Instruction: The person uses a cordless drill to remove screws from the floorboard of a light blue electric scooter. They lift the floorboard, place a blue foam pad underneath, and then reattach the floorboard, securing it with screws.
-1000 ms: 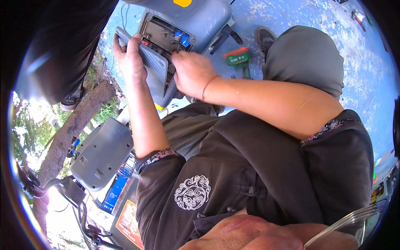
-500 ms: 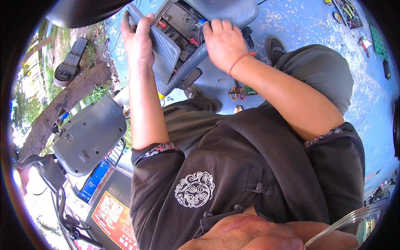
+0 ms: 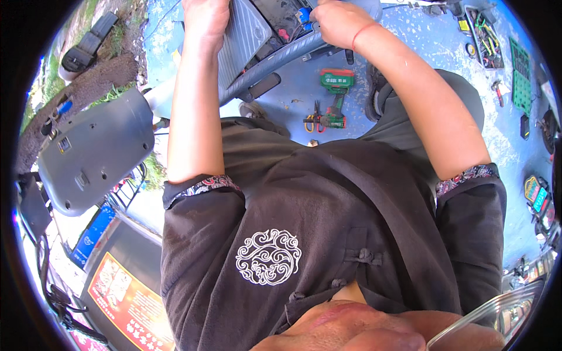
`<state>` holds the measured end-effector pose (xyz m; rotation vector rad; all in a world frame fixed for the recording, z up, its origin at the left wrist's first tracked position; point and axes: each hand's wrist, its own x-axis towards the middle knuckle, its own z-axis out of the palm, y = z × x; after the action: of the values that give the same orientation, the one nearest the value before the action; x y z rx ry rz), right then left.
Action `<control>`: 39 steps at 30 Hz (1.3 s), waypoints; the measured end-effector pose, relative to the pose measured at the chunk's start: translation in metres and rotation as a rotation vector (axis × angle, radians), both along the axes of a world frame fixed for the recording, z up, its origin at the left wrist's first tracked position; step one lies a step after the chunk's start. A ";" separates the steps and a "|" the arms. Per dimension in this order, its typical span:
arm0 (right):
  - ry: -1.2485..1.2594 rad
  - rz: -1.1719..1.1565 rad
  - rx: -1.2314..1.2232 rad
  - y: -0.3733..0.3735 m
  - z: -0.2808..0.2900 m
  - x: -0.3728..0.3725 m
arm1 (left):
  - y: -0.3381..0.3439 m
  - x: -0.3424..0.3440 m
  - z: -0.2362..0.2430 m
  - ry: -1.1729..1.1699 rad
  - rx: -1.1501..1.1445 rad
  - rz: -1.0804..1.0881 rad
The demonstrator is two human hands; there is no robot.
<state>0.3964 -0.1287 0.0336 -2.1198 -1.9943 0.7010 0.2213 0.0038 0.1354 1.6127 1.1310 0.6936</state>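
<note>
A grey ribbed floorboard panel stands tilted over the open compartment of a scooter body. My left hand is closed at the panel's left side, its fingertips cut off by the upper edge. Across the compartment, my right hand is closed, with its fingertips beside a blue part that looks like a connector. Whatever those fingers pinch is hidden. A red piece shows inside the dark compartment.
Between my legs, a green and red cordless drill and yellow- and red-handled pliers lie on the blue floor. A tool tray and green case lie right. A grey scooter housing stands left, a black seat-like part beyond.
The view has shifted, so the scooter body sits higher in the picture and the drill shows fully. My right hand has gone from resting on the body's edge to a closed grip by the blue part.
</note>
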 end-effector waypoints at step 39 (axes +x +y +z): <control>-0.032 0.101 0.297 0.018 0.001 -0.019 | 0.013 -0.037 0.021 -0.146 0.027 -0.044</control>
<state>0.3770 -0.1104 0.0347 -1.8821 -2.0836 0.3577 0.1845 0.0164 0.1561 1.5775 0.9819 0.7873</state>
